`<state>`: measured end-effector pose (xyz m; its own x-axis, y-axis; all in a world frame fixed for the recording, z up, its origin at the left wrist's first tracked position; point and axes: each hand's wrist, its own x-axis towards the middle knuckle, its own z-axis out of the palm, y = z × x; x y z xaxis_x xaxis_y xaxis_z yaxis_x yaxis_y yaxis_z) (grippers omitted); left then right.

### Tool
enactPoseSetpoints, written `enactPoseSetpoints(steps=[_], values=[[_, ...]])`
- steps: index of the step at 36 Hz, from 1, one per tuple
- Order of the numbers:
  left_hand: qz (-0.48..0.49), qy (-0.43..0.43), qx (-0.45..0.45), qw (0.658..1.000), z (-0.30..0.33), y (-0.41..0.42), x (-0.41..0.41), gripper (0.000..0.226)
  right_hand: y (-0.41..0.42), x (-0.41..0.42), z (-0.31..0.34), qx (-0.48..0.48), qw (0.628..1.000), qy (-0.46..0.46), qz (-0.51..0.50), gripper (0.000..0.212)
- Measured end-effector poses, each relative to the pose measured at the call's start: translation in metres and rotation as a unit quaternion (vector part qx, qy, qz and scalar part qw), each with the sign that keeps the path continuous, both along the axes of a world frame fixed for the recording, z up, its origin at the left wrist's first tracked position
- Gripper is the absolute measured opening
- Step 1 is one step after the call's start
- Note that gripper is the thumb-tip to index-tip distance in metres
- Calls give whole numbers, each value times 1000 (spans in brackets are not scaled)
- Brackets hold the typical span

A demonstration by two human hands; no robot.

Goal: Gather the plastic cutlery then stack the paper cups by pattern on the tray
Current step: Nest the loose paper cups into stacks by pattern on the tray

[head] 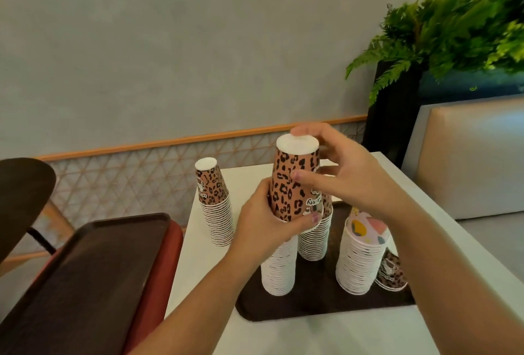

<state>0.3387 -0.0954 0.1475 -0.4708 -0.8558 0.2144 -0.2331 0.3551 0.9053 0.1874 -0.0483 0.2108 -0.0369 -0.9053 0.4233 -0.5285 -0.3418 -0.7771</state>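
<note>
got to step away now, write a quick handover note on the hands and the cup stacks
Left hand grips the near leopard stack on the tray.
Right hand holds the top leopard cup upside down on that stack.
Also on the tray: a second leopard stack, a pastel stack, and a small leopard stack.
Left: seat this cup; another leopard stack stands on the table, off the tray.
No cutlery visible.

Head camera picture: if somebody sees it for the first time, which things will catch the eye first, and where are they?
First the leopard-print cup, upside down at the centre, atop a tall stack of cups on the dark tray. The left hand grips its lower edge; the right hand holds its top. Next, another leopard-print stack stands off the tray on the white table, and a green fern fills the upper right.
</note>
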Motion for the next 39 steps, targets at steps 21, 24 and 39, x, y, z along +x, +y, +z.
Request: enactPoseSetpoints(steps=[21, 24, 39], values=[[-77, -222, -69, 970, 51, -58, -72, 78, -45, -66, 0, -69, 975, 9, -213, 53], [-88, -283, -51, 954, 42, -70, -80, 76, -60, -71, -18, -30, 968, 92, -232, 53], [-100, -367, -24, 924, 12, -105, -91, 55, -93, -61, -51, 273, 874, 348, -202, 58]])
